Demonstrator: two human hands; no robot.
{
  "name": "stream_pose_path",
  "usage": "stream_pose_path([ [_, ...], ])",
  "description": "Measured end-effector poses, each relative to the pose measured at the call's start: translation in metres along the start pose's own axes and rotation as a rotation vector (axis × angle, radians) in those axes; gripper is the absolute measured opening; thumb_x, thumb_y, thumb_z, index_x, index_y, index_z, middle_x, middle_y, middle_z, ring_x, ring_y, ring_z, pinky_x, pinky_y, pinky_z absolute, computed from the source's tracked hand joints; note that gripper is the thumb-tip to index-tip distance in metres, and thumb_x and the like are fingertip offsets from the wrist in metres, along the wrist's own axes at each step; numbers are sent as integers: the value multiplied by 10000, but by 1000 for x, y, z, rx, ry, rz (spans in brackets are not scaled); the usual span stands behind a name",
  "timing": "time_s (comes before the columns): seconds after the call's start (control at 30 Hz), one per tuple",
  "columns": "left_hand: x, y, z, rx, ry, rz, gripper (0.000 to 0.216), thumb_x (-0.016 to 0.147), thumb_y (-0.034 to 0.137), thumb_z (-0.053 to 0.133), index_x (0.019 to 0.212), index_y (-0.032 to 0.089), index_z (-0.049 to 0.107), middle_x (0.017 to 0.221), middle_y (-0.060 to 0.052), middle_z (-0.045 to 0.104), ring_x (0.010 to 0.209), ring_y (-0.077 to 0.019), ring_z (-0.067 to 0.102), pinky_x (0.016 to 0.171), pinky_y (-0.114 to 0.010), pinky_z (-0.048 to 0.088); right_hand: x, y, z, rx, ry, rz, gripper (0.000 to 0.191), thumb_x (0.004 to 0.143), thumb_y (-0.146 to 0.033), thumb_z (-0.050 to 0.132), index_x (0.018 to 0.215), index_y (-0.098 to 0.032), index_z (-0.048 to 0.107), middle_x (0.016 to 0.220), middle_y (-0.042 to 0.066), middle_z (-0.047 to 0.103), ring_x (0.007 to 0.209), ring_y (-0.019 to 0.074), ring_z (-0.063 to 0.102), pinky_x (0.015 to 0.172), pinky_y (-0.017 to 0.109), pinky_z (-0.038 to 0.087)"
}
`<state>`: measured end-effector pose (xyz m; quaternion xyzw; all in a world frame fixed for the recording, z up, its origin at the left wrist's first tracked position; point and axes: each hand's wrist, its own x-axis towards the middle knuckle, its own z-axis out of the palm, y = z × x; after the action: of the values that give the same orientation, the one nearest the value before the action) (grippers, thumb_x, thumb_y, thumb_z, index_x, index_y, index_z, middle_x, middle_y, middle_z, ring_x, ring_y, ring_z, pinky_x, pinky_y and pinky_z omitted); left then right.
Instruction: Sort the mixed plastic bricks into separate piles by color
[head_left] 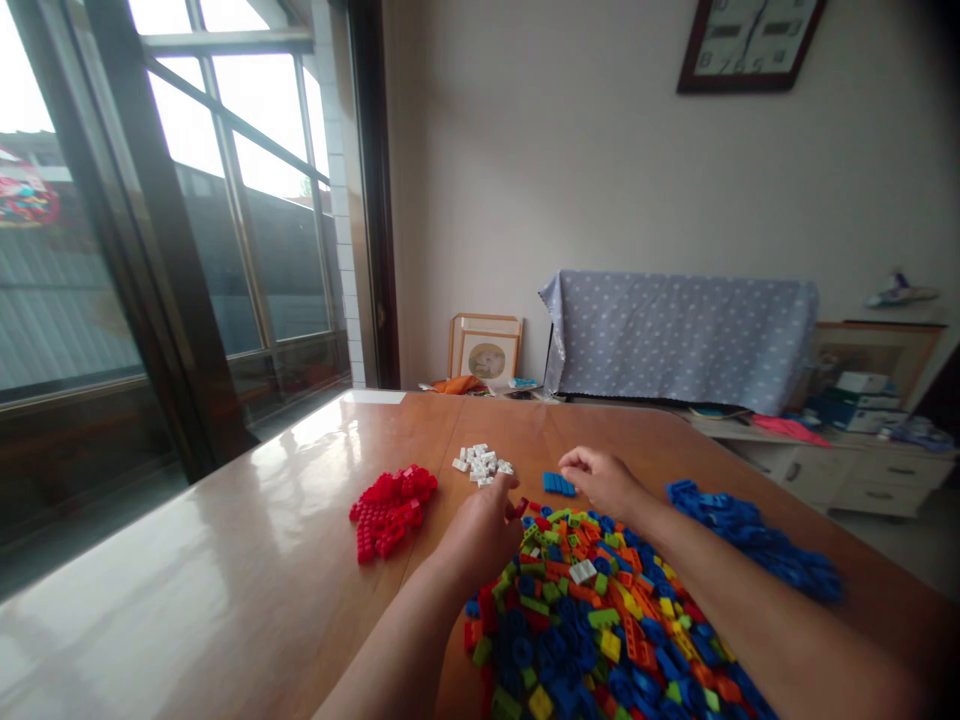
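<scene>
Mixed bricks [600,620] lay heaped nearest me on the tabletop [225,580]. My left hand [484,530] curled over the heap's far edge, fingertips pinched on what looked like a red brick [523,507]. My right hand [600,478] hung loosely curled beside a few blue bricks [559,485]; whether it held one I couldn't tell. Such bricks are probably light, hard and smooth, best pinched across their flat sides.

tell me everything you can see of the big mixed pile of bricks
The mixed pile is a broad, loose heap of small plastic studded bricks: blue, orange, green, yellow, red, a few white. It lies on the wooden table, nearest the camera, between both forearms. The left hand is at its far-left edge; the right hand sits just beyond it.
</scene>
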<state>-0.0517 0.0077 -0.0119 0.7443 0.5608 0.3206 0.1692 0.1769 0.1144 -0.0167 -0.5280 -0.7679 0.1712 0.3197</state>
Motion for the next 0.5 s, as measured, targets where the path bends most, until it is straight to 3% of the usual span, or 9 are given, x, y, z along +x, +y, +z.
stream_pose_path([
  [0.13, 2, 1, 6, -90, 25, 44, 451, 801, 131, 539, 1241, 213, 485, 855, -2, 676, 757, -132, 612, 627, -216, 397, -32, -48, 20, 405, -244, -57, 320, 855, -438, 593, 1053, -198, 667, 967, 27, 732, 838, 171, 657, 718, 249, 507],
  [0.27, 2, 3, 8, -155, 15, 83, 478, 807, 168, 564, 1272, 203, 460, 896, -15, 673, 776, -134, 611, 650, -221, 418, -44, -61, 26, 492, -209, -65, 240, 833, -384, 614, 959, -190, 679, 851, 7, 718, 764, 150, 642, 680, 234, 491],
  [0.37, 2, 3, 5, -134, 25, 66, 517, 824, 227, 582, 1319, 216, 432, 963, -28, 667, 787, -138, 608, 672, -234, 438, -30, -36, 14, 381, -79, 37, 255, 849, -352, 557, 1021, -207, 678, 834, 3, 718, 709, 138, 640, 618, 216, 474],
  [0.5, 1, 1, -1, -60, 63, 75, 428, 877, 293, 546, 1290, 227, 459, 972, -29, 670, 820, -155, 619, 716, -254, 448, -3, 29, -16, 92, 119, 217, 200, 798, -301, 586, 940, -190, 671, 759, 15, 711, 645, 136, 625, 561, 207, 436],
])
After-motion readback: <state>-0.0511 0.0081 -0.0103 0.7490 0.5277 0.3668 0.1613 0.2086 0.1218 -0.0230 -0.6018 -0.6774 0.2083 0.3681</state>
